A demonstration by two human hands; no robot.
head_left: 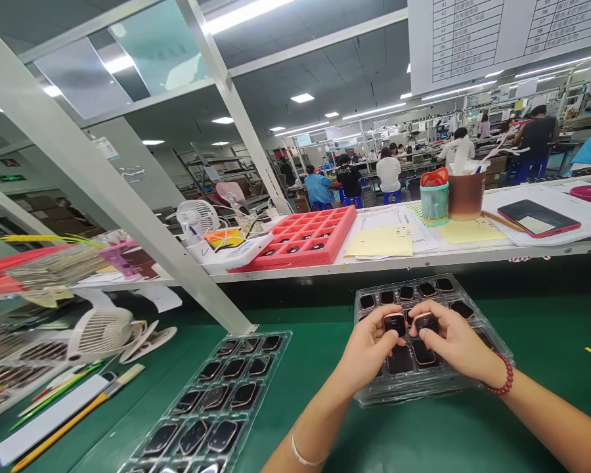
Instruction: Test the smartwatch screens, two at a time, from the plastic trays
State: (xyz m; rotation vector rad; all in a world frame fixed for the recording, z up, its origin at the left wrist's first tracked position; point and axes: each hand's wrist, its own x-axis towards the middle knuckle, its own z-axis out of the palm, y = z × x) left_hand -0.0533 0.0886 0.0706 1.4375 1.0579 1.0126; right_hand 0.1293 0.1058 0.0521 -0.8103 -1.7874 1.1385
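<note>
My left hand pinches a smartwatch body with a dark screen and a gold-toned frame. Beside it, my right hand grips a second watch body, thumb on its lower edge. Both are held up close together, screens facing me. Right below them lies a stack of clear plastic trays, its top one holding several more watch bodies in pockets; my hands cover part of it. To the left on the green bench sits another clear tray filled with similar watch bodies.
A raised white shelf carries a red foam tray, yellow paper, a teal cup, a brown pot and a phone. At left are a white fan, a brush and a slanted post.
</note>
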